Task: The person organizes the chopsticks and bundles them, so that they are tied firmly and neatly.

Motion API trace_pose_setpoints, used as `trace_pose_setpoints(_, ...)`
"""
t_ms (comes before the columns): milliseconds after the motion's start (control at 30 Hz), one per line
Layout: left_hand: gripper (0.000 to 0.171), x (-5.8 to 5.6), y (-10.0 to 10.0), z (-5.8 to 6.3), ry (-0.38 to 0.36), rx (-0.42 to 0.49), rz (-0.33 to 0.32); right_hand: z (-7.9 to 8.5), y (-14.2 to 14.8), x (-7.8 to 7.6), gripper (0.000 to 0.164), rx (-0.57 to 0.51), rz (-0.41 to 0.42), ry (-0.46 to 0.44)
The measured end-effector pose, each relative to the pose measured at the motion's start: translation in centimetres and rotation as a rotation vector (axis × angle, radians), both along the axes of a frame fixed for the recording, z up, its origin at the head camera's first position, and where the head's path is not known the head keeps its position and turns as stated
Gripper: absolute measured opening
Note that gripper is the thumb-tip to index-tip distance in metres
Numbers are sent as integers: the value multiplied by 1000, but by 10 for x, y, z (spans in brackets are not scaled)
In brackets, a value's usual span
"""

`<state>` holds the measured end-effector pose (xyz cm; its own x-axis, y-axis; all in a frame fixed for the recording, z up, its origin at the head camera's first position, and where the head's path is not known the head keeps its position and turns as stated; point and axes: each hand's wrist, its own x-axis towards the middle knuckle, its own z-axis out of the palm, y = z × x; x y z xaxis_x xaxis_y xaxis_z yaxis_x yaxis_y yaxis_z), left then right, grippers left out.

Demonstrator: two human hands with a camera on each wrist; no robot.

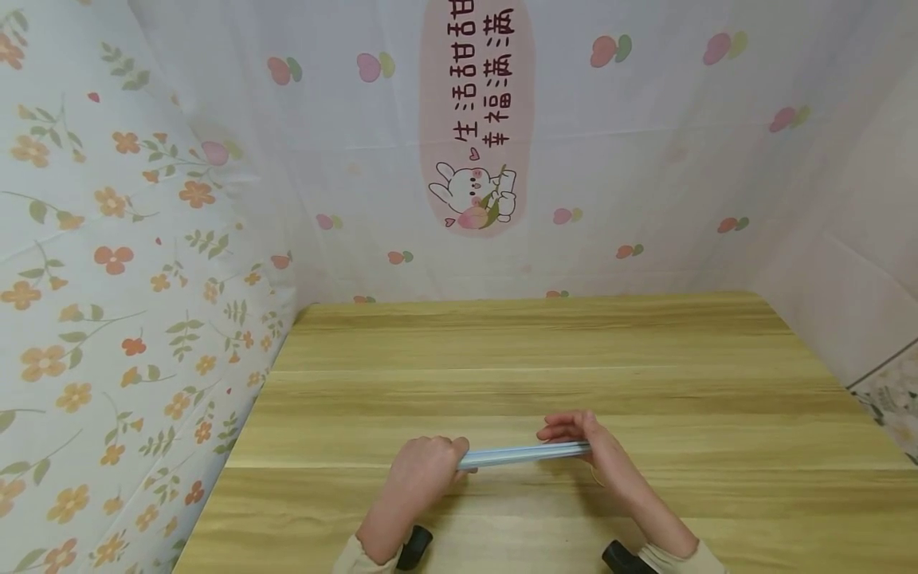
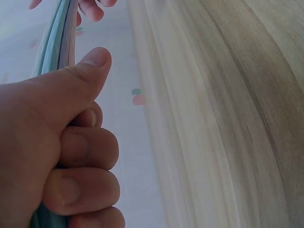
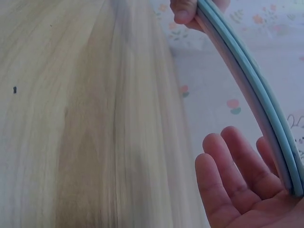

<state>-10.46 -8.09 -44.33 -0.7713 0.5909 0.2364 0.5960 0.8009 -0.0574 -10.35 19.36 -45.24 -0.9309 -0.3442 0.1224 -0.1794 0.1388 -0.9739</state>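
My left hand (image 1: 425,472) grips one end of a bundle of long, thin pastel sticks (image 1: 523,455), pencil-like in shape. In the left wrist view its thumb (image 2: 96,58) lies along the bundle and the other fingers curl round it. Teal, blue-grey and pinkish sticks (image 3: 259,92) lie side by side in the right wrist view. Their far ends meet the palm of my right hand (image 1: 601,453), whose fingers (image 3: 251,173) are extended and slightly bent, not wrapped round them. The bundle is held nearly level above the table, between both hands.
A wood-grain table (image 1: 502,343) spreads under both hands. Behind it hangs a white cloth (image 1: 645,183) with fruit prints and a rabbit picture; a flowered cloth (image 1: 107,303) hangs at the left. One small dark speck (image 3: 14,90) shows on the tabletop.
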Motion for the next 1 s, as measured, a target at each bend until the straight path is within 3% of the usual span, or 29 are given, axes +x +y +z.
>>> trace_pose_setpoints(233,34,-2,-1,-1,18,5,8,2,5,-2,70,-42,-26,10)
trace_pose_setpoints(433,35,-2,0,1,28,1,17,5,5,-1,73,-6,-100,-44)
trace_pose_setpoints(733,35,-2,2,3,27,7,11,5,-2,-2,76,1,-16,-54)
trace_pose_setpoints(1000,37,-3,4,3,9,-20,2,3,-5,-1,73,-22,-41,-71)
